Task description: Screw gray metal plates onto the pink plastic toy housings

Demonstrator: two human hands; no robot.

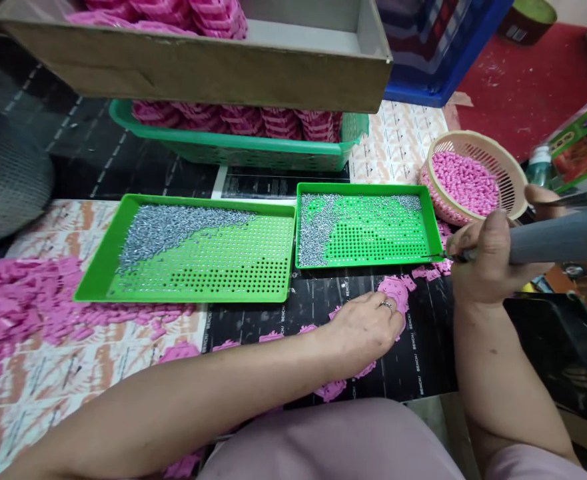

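Observation:
My right hand (pixel 498 257) is wrapped round a grey electric screwdriver (pixel 563 235). Its thin dark bit points left across the front right corner of the smaller green tray (pixel 373 261), which holds small silver screws (pixel 314 230). Below that tray, my left hand (pixel 366 330) has its fingers bent down on a pink plastic part (pixel 394 293) on the dark table covering; its fingertips are partly hidden. More flat pink parts (pixel 330 390) lie in rows around and under my left forearm. Left of the smaller tray, a larger green tray (pixel 253 293) holds another heap of screws (pixel 168 230).
A round cream basket (pixel 516 173) holds small pink pieces (pixel 466 181). Behind the trays stand a teal basket (pixel 233 150) of stacked pink parts and, above it, a cardboard box (pixel 213 70). Loose pink pieces (pixel 18 307) are heaped at the left, near a mesh basket (pixel 8 167).

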